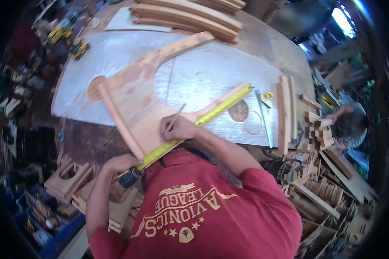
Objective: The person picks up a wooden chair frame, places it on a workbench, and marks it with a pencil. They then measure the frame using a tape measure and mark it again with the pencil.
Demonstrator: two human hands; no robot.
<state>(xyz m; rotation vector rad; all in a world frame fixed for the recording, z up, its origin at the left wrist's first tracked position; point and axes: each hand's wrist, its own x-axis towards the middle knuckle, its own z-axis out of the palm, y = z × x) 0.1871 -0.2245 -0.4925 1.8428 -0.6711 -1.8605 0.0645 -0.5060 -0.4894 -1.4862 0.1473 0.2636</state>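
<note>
Red short-sleeved T-shirt (212, 216), gold print across it ("AVIONICS LEAGUE", stars, a wing emblem).

A stack of curved wooden slats (190, 17) lies at the far end of the workbench (268, 47). A pale metal sheet (203, 73) covers most of the bench top, with a round hole (238, 111) near its right end. Narrow wood strips (284, 114) lie along the right edge, beside a pile of small blocks (317, 131). Yellow power tools (69, 36) sit far left. Another person (350, 125) bends at the right. Wooden cut-outs (67, 179) lie near left.
</note>
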